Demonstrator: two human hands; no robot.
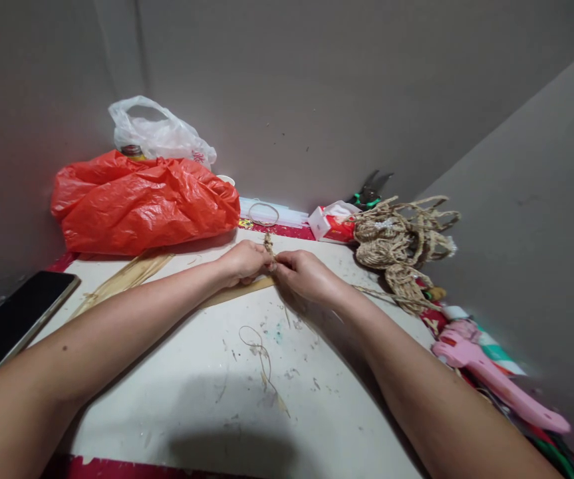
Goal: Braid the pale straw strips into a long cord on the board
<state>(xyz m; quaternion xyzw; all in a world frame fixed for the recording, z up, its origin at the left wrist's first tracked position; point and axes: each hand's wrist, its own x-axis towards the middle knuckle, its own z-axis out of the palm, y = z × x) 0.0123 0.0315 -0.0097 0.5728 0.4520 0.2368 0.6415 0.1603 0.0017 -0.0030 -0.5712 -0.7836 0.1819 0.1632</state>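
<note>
Over the far middle of the white board, my left hand (248, 262) and my right hand (307, 274) meet with fingers closed. Between them is a short twisted straw cord (267, 241), its top end sticking up past my fingertips. Both hands pinch at its lower part, and the exact grip is hidden by the fingers. A flat tan strip of dried husk (239, 291) runs out from beneath my hands to the left. More pale husk strips (122, 283) lie behind my left forearm. A thin loose fibre (261, 352) curls on the board nearer to me.
A red plastic bag (142, 206) and a white plastic bag (167, 136) stand back left. A phone (22, 322) lies at left. Bundles of braided straw cord (386, 246), a tissue pack (335, 223) and green-trimmed pruners (366, 195) sit back right; a pink glue gun (501, 379) lies right.
</note>
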